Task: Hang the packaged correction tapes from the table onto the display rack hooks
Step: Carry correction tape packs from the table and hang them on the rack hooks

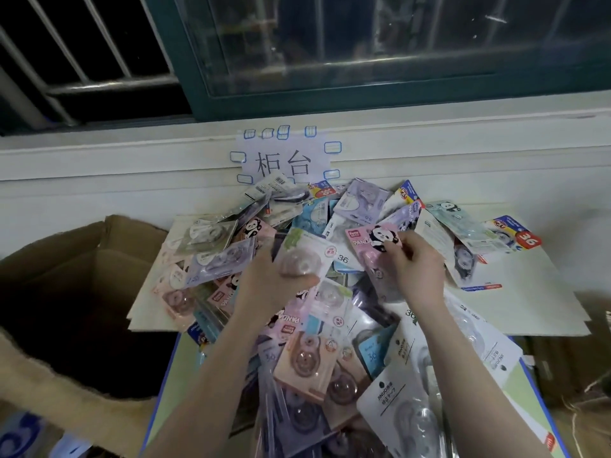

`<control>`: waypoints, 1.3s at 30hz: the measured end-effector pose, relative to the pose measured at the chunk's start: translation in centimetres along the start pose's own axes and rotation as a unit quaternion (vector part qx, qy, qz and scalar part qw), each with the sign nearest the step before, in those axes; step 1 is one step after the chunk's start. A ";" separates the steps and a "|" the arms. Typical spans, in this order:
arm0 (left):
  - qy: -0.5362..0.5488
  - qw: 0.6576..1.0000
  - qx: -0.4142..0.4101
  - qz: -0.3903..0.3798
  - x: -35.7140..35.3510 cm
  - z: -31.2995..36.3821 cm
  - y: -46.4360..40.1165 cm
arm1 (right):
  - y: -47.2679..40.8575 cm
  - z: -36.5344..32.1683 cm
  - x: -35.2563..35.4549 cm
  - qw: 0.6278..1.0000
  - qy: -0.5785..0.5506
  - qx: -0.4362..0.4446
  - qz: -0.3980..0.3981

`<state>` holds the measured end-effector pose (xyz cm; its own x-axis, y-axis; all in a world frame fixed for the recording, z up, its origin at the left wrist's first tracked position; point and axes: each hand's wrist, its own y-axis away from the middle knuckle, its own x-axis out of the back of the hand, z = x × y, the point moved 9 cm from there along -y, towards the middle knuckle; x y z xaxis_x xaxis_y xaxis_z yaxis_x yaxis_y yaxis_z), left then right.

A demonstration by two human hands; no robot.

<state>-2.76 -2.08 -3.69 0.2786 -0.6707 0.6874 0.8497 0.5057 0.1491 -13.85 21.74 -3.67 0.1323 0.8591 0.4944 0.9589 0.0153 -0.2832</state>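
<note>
My left hand [264, 279] grips a clear-blistered correction tape pack with a pale green header card [305, 256], thumb under the blister, so the hang end stays free. My right hand [418, 262] pinches the pink "PANDA" carded pack with a panda figure [377, 241] at its top edge, lifting it from the heap of packaged correction tapes [330, 358] covering the table with a blue edge [172, 368]. At 12 o'clock, a taped white paper sign [281, 161] reads "柜台". Packs at 2 o'clock show "36"; white ones at 5 o'clock read "JINUO". No display rack is in view.
</note>
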 end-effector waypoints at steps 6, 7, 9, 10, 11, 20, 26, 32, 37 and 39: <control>0.171 0.983 -0.040 0.059 3.3 -1.2 2.1 | 2.6 -3.0 1.6 0.999 -0.020 -0.003 0.046; 0.181 0.979 -0.055 0.069 4.0 -1.0 2.7 | 3.4 -3.5 2.2 0.998 -0.018 -0.005 0.061; 0.208 0.971 -0.086 0.082 5.0 -0.9 4.0 | 5.4 -4.7 3.7 0.995 -0.021 -0.006 0.101; 0.226 0.967 -0.089 0.081 5.2 -1.2 4.6 | 6.6 -5.3 4.5 0.992 -0.021 -0.006 0.125; 0.245 0.962 -0.092 0.076 5.4 -1.4 5.4 | 8.1 -5.7 5.4 0.989 -0.015 -0.009 0.148; 0.341 0.919 -0.167 -0.103 -1.1 1.4 13.8 | 24.1 -5.0 17.0 0.943 0.072 -0.113 0.304; 0.313 0.877 -0.230 -0.281 -9.8 9.5 25.5 | 36.8 -3.6 31.0 0.869 0.119 -0.163 0.451; 0.260 0.801 -0.313 -0.440 -20.4 17.2 43.5 | 53.4 -1.7 45.0 0.772 0.151 -0.212 0.580; 0.219 0.720 -0.357 -0.553 -29.7 21.0 64.1 | 71.2 -1.6 57.3 0.678 0.195 -0.236 0.668; 0.216 0.684 -0.378 -0.586 -32.0 21.9 72.6 | 78.0 -2.0 61.4 0.642 0.216 -0.255 0.690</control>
<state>40.18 67.97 0.64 -0.8237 -0.5554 0.1139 0.5460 -0.8312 -0.1051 69.58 74.67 6.27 0.8955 -0.3505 0.2743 -0.2046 -0.8715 -0.4457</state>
